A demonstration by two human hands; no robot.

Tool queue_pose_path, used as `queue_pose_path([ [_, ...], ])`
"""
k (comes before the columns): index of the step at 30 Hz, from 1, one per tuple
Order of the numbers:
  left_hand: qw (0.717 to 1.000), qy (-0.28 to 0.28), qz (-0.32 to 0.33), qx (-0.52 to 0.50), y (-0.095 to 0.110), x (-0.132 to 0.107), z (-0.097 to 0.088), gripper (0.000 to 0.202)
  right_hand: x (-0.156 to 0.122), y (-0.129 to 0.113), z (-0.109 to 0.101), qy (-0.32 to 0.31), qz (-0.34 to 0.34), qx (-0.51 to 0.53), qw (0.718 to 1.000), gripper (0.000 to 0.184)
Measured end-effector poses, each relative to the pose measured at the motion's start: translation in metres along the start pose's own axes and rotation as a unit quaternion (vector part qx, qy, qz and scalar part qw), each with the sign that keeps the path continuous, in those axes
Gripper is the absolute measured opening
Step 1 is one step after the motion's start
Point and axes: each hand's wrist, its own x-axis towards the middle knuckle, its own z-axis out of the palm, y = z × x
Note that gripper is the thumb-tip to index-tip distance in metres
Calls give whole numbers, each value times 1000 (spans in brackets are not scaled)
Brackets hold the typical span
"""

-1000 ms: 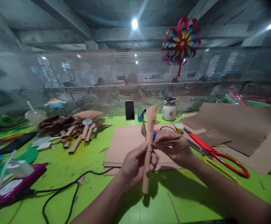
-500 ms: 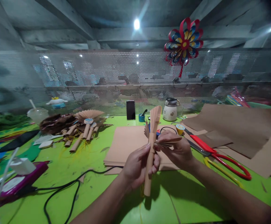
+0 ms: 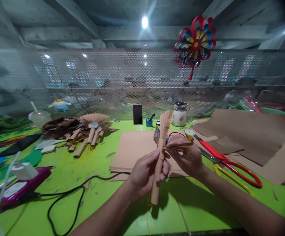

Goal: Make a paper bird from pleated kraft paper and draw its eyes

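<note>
Head view shows me a brown paper fan (image 3: 166, 122) raised above the counter (image 3: 103, 206), its handle (image 3: 155, 191) pointing near 6 o'clock, one pleated section rising toward 12, and the side pleats (image 3: 181, 147) jutting toward 3. Around the handle's upper part, the left hand (image 3: 146, 170) has its fingers clamped; the right hand (image 3: 187, 157) has its fingers pinched on the side pleats, some tips hidden from me. To do this well, I would let the left grip alone steady the handle and have the right press gently, close to where the pleats meet it, since a hard pull on thin paper could tear a fold. Other fans (image 3: 91, 135) lie between 9 and 10 o'clock from it, scissors (image 3: 224, 159) at 3.
</note>
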Motion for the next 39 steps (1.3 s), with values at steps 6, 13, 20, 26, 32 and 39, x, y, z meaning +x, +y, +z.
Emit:
queue_pose_path([
  [6, 1000, 2, 1, 6, 1, 0, 0, 28, 0, 2, -1, 2, -5, -18, 1000, 12],
  [13, 1000, 5, 0, 16, 1, 1, -2, 28, -1, 6, -4, -22, 48, 20, 998, 10],
  [20, 1000, 28, -13, 7, -1, 1, -2, 28, 7, 9, -9, -77, 124, 13, 989, 5],
  [26, 1000, 23, -13, 15, -3, 3, -6, 28, 9, 9, -10, -77, 161, 12, 984, 19],
  [32, 999, 29, -21, 14, -3, 3, -7, 30, 11, 7, -7, -56, 216, 27, 974, 25],
  [39, 999, 32, -12, 17, -3, 3, -6, 33, 10, 6, -3, -37, 277, 120, 953, 29],
])
